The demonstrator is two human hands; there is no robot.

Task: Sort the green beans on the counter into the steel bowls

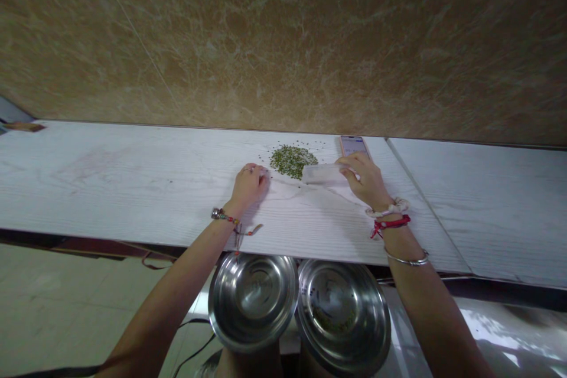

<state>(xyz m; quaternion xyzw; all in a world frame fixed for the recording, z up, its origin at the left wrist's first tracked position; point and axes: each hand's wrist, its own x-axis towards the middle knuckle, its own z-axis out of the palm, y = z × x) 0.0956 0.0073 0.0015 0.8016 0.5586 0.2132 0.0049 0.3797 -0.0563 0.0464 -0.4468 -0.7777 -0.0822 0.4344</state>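
Note:
A pile of small green beans [292, 161], like mung beans, is spread on the white tabletop, with paler specks among them and loose ones scattered around. In my right hand [362, 178] is a translucent plastic scraper [322, 173], gripped at its right end between thumb and fingers. Its left end meets the lower right edge of the pile. My left hand [252, 183] rests on the table just left of the beans, fingers curled inward; whatever may be inside them is hidden.
Two steel bowls sit below the table's front edge: the left bowl [217, 313], and the right bowl [381, 319] with some green beans at its bottom. A phone [353, 144] lies beyond my right hand. A brown patterned wall [283, 41] rises behind the table [110, 189].

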